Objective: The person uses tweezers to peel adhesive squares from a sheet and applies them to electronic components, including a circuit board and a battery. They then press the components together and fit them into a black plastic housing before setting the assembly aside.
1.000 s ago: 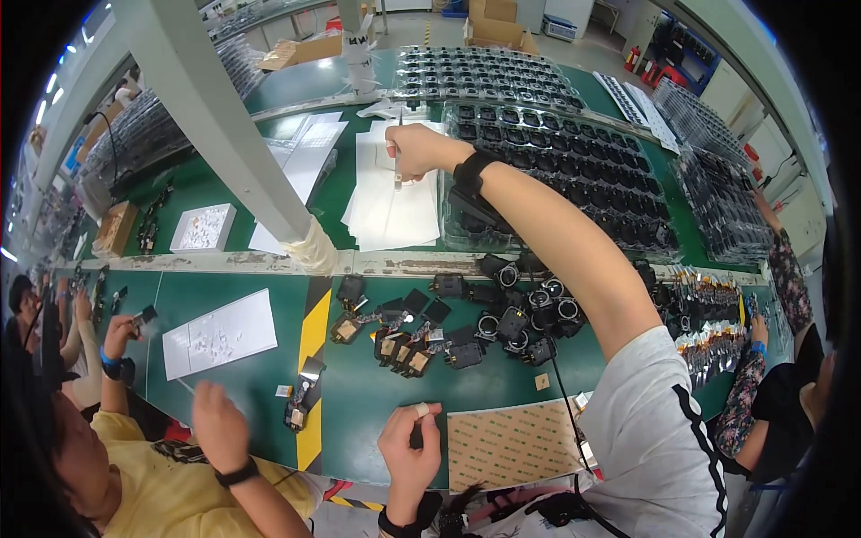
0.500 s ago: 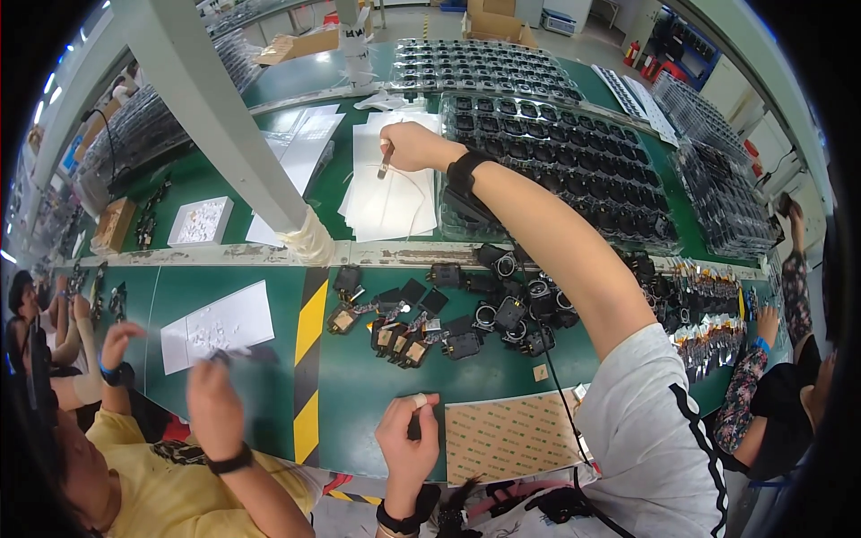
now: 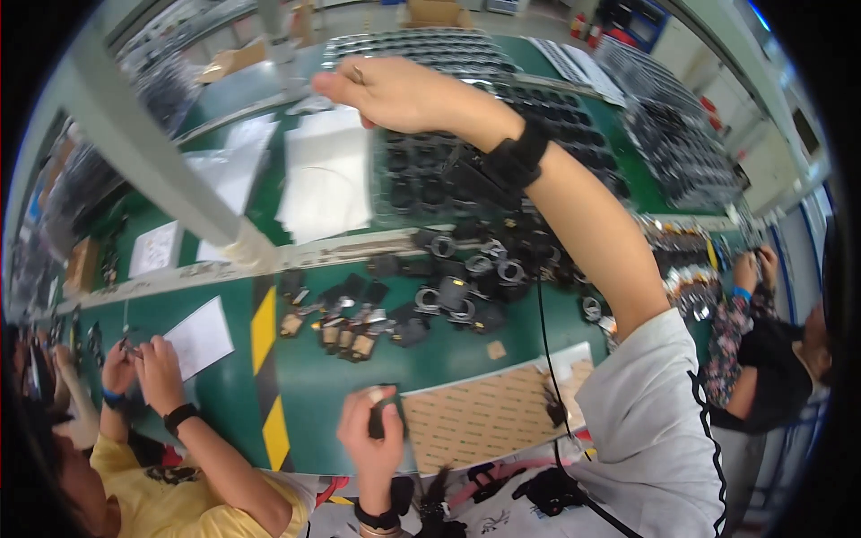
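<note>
My right hand is raised high over the green table, fingers closed around a thin small tool whose tip shows between them. A black band is on that wrist. Below it lie white sheets and trays of black round parts. My left hand is low near the table's front edge and grips a small black part, right beside a brown dotted sheet. A heap of loose black parts lies between the two hands.
A white slanted post crosses the left. A yellow and black stripe marks the table. A person in yellow works at a white paper on the left. Another person in black works at the right.
My right hand has lifted off the white sheets and come up toward the camera with the thin tool. My left hand has stayed near the front edge with the black part.
</note>
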`<action>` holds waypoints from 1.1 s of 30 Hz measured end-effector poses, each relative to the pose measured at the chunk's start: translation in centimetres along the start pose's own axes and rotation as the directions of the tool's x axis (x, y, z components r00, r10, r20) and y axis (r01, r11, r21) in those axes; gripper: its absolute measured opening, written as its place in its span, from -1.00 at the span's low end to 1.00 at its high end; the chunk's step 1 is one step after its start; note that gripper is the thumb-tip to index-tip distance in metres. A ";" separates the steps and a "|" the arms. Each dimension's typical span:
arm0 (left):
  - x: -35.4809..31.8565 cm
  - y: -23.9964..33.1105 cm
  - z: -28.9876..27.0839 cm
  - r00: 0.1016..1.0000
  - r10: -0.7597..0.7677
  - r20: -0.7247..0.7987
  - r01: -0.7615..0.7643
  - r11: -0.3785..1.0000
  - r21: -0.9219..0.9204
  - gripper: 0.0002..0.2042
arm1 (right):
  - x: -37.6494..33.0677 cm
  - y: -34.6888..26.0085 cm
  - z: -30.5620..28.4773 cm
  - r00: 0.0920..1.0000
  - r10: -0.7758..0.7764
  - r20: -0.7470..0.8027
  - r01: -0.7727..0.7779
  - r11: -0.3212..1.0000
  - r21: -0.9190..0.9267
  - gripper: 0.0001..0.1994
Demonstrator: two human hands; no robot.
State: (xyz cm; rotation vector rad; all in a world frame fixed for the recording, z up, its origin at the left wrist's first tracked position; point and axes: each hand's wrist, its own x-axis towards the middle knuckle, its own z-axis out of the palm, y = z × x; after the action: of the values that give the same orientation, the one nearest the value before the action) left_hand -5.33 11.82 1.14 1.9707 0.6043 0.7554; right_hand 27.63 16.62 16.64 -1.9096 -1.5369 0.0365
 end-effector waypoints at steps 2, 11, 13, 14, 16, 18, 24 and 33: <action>0.5 1.1 -0.5 0.979 0.180 0.094 -0.190 0.976 0.109 -0.81 | -3.9 -2.7 -3.7 0.998 -0.048 -0.049 0.044 0.995 -0.085 -0.58; -2.0 5.8 2.5 0.777 0.078 0.625 -0.361 0.868 0.340 -0.55 | -29.1 -9.6 -9.5 0.964 0.262 0.038 -0.262 0.965 0.019 -0.88; -2.0 6.2 4.0 0.774 0.058 0.631 -0.374 0.845 0.381 -0.53 | -34.3 -9.5 -6.6 0.919 0.393 0.040 -0.392 0.919 -0.031 -0.83; -2.1 6.3 4.4 0.776 0.047 0.628 -0.369 0.842 0.393 -0.53 | -36.3 -9.3 -4.6 0.898 0.438 0.045 -0.435 0.898 -0.069 -0.79; -1.9 6.5 5.3 0.773 0.095 0.627 -0.428 0.808 0.405 -0.51 | -39.4 -9.1 -1.1 0.848 0.530 -0.016 -0.530 0.848 -0.021 -0.73; -1.7 7.4 6.0 0.763 0.089 0.640 -0.429 0.811 0.399 -0.56 | -40.5 -8.8 0.7 0.785 0.615 -0.073 -0.614 0.789 0.028 -0.67; -2.3 9.6 8.1 0.729 0.128 0.672 -0.390 0.885 0.255 -0.63 | -40.7 -8.0 3.6 0.814 0.532 -0.231 -0.532 0.844 0.068 -0.63; 4.0 11.1 9.0 0.782 0.241 0.574 -0.452 0.854 0.257 -0.67 | -38.9 -7.7 2.9 0.750 0.636 -0.184 -0.641 0.766 0.034 -0.70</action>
State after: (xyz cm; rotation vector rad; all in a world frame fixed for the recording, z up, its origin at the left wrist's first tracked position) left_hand 5.09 4.15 8.44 2.5691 0.0335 0.2792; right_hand 8.04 -15.43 3.62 -2.3091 -0.6988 0.1329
